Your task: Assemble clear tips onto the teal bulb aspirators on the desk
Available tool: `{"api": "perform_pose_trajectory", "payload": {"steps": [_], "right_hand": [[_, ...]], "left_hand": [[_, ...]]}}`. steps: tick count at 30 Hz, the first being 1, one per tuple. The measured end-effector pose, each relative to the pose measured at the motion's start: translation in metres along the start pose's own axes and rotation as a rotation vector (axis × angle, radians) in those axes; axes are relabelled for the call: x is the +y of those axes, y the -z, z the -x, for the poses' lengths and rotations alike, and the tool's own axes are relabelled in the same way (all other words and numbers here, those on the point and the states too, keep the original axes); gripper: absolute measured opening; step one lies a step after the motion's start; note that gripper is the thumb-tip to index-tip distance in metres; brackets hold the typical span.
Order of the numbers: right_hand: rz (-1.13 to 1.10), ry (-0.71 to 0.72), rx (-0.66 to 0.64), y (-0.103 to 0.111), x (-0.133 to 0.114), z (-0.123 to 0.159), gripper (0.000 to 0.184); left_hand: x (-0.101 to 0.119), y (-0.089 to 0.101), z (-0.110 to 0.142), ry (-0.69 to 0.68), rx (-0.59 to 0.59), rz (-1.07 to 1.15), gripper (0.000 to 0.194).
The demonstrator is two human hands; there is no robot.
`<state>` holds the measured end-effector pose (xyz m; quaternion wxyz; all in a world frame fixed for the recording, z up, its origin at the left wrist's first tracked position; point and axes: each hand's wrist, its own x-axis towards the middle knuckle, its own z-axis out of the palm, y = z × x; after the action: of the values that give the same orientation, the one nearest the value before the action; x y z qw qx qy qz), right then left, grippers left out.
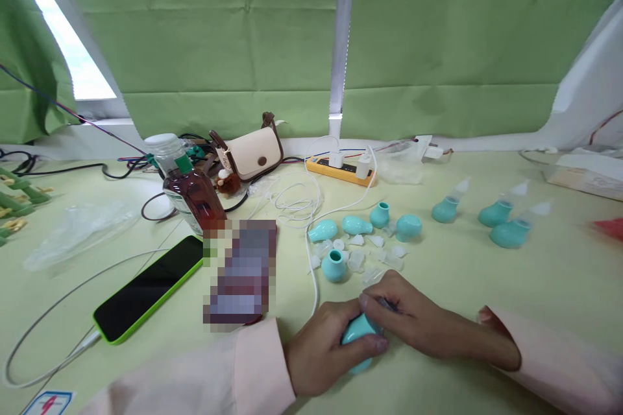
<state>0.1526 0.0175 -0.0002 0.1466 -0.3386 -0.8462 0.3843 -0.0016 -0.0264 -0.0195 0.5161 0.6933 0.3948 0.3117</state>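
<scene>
Tabletop (467,285) beneath curled left hand (321,351)

A glossy turquoise rounded bulb (354,332), partly covered, is held at lower centre-right; a small see-through piece (388,304), mostly hidden, is just beside it.

Exposure: bright, mostly even. Daylight is admitted by the window gap (85,45) beyond the far left corner of the desk (479,285), burnt to white. Light is muted by green curtains (219,26). Shadows: soft. Glare: small highlights are carried by the teal bulbs (357,225). Blur: a red item (610,229) is smeared at the desk's right edge; clear-tipped bulbs (510,235) are softened. Masking: a flat object (243,272) is pixelated. Distortion: window lines are slanted toward the sides.
</scene>
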Motion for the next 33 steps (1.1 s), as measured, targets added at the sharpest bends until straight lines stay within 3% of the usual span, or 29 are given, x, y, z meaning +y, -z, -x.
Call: {"api": "perform_pose_trajectory", "payload": {"steps": [8, 12, 15, 18, 21, 24, 29, 33], "right_hand": [[-0.366, -0.141, -0.101, 0.002, -0.004, -0.002, 0.034], [-0.512, -0.207, -0.081, 0.001, -0.005, -0.006, 0.032], [-0.691, -0.29, -0.047, 0.003, 0.002, -0.012, 0.036], [-0.774, -0.283, 0.031, 0.009, 0.008, -0.013, 0.04], [-0.623, -0.217, 0.258, 0.02, 0.007, -0.011, 0.044], [-0.439, -0.144, 0.439, 0.037, 0.002, -0.01, 0.044], [-0.229, -0.045, 0.588, 0.06, 0.005, -0.018, 0.029], [0.044, -0.023, 0.604, 0.062, 0.021, -0.025, 0.026]], "left_hand": [[0.001, -0.001, 0.001, -0.021, -0.017, -0.096, 0.018], [0.004, 0.001, 0.003, -0.037, -0.025, -0.171, 0.02], [0.009, 0.003, 0.004, -0.123, -0.079, -0.254, 0.017], [0.012, 0.005, 0.005, -0.142, -0.076, -0.272, 0.017], [0.012, 0.006, 0.003, -0.187, -0.04, -0.27, 0.017], [0.008, 0.004, 0.003, -0.29, 0.094, -0.287, 0.023], [-0.002, 0.001, 0.004, -0.39, 0.313, -0.454, 0.024], [-0.008, -0.001, 0.002, -0.442, 0.322, -0.569, 0.021]]}}
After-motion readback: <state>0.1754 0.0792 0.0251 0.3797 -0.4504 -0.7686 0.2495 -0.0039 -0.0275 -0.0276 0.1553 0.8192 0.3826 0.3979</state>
